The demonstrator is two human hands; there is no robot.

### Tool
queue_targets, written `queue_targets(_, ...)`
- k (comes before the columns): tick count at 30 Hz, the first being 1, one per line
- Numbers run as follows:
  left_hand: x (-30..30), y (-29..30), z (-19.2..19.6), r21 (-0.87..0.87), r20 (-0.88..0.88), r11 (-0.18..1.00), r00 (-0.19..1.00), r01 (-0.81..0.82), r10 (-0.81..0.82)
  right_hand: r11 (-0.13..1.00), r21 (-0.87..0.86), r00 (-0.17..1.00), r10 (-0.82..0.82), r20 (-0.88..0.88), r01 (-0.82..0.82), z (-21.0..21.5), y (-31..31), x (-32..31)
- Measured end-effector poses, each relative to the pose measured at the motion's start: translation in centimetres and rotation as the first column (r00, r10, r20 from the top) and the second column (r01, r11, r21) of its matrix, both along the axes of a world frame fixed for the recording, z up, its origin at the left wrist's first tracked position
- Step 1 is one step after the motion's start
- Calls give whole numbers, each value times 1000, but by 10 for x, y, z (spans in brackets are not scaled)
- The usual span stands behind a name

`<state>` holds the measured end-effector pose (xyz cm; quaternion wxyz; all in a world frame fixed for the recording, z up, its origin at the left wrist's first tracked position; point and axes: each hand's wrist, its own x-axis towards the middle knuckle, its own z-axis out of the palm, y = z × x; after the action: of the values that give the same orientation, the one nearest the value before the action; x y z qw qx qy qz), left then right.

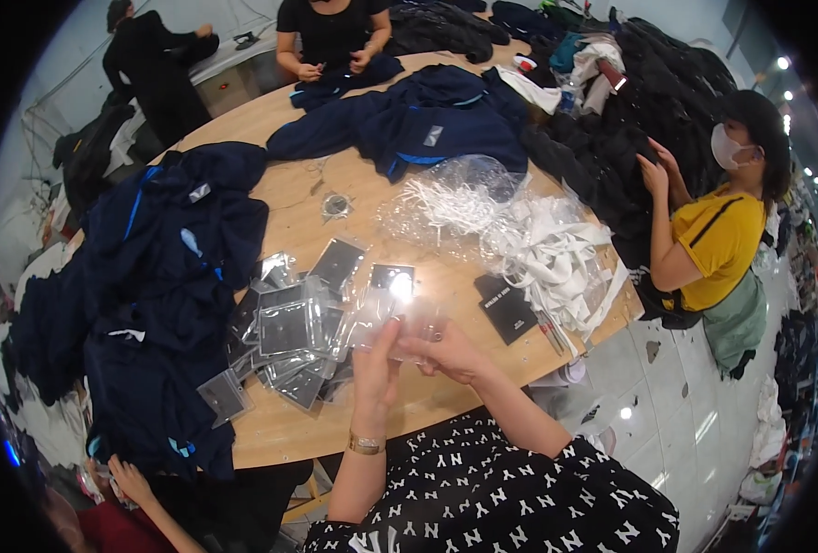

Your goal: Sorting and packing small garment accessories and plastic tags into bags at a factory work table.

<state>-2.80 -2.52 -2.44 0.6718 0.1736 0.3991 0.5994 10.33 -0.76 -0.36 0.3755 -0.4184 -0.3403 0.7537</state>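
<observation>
Both of my hands meet over the table's near edge, closed on a clear plastic sleeve (pixel 365 316). My left hand (pixel 379 361) grips it from the left, thumb upward. From the right, my right hand (pixel 452 352) pinches it with thumb and fingers. Bright glare hides part of the sleeve, and I cannot tell what is inside. Just beyond is a dark square card (pixel 391 276), partly washed out by the glare. Left of my hands lies a loose pile of clear packets (pixel 291 324) with dark contents. Black cards (pixel 505 309) lie to the right.
White ribbons (pixel 561 263) and a clear bag of white strings (pixel 455 205) cover the table's right side. Navy garments (pixel 165 286) lie left, with another navy jacket (pixel 427 120) at the back. Co-workers stand around the table; one in yellow (pixel 718 235) handles dark cloth.
</observation>
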Motion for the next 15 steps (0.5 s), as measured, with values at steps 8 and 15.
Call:
queue_targets(8, -22, 8, -1, -75, -60, 964, 966, -257, 253, 748, 554, 9, -592, 806, -365, -53, 0, 79)
queue_targets(15, -14, 8, 2, -93, 7, 949, 953, -301, 303, 870, 447, 88, -438, 895, -207, -77, -12, 125)
